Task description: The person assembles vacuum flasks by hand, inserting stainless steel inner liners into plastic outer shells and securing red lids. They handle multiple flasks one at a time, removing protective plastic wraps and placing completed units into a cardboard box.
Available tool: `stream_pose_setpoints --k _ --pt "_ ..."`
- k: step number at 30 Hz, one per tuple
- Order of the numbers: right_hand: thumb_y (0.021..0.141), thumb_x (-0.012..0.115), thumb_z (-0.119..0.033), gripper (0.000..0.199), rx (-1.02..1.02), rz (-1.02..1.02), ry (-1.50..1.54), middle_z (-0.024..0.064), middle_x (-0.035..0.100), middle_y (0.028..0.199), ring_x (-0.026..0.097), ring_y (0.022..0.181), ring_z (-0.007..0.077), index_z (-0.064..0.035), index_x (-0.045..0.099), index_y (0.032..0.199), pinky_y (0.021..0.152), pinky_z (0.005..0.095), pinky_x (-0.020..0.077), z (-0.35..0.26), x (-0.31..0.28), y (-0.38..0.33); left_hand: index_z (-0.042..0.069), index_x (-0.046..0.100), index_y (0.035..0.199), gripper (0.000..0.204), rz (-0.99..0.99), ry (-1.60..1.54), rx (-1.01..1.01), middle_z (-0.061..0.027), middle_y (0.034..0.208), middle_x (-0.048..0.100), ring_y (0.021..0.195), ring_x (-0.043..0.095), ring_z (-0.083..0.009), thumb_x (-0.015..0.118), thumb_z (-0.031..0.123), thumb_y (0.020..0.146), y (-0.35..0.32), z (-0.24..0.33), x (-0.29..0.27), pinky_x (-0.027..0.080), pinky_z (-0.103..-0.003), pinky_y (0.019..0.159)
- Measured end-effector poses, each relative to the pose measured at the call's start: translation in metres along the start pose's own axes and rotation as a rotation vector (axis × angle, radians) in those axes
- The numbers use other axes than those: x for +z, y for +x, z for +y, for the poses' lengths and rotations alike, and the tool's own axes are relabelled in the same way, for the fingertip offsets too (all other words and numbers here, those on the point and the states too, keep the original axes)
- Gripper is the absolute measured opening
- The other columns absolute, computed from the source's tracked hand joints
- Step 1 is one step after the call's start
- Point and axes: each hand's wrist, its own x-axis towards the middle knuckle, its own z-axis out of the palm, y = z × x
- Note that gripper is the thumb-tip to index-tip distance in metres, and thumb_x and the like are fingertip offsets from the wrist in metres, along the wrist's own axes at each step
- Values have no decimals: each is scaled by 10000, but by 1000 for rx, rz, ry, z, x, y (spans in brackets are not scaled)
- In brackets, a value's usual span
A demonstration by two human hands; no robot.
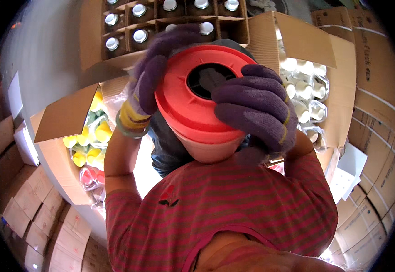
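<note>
Honestly, from my end: red tub (197, 111) sits over the lap (164, 149), left hand (149, 81) clutching its left rim, right hand (261, 106) clasping the right. If those gloves (245, 115) slip, I reckon it could tip toward the far bottle box (90, 34).

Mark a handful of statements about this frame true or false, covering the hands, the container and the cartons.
1. The left hand and right hand both wear purple gloves. True.
2. The right hand is well clear of the red container. False: its fingers lie over the container's top.
3. The container's top has a black centre. True.
4. The bottles in the divided carton have blue caps. False: their caps are whitish.
5. Yellow tops show in the open carton at the left. True.
6. The person's shirt is plain green. False: the shirt is striped red and brown.
</note>
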Motion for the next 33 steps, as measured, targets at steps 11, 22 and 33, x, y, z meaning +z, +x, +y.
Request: stream_pose_setpoints --k 11,22,33 --pt "824 666 -375 378 -138 55 336 160 687 1072 665 985 314 -59 664 1031 867 430 519 70 -1 -20 -20 593 1105 375 -108 384 121 -179 1177 617 1156 570 -303 421 275 951 8 -16 9 421 -400 1016" --pt "738 757 -303 457 105 -234 91 205 664 1109 655 1010 379 -15 665 1081 909 455 509 16 -25 23 -28 583 1186 417 -304 63 149 -206 1256 568 1205 534 -319 420 240 912 25 -45 5 369 -405 1071" --pt "978 270 -475 613 -178 -121 362 210 663 1113 616 1094 386 -13 671 1007 1033 524 394 89 -14 -24 -15 570 1175 327 -32 729 221 -194 1211 571 1120 544 -369 522 65 861 -19 55 55 422 -453 987"
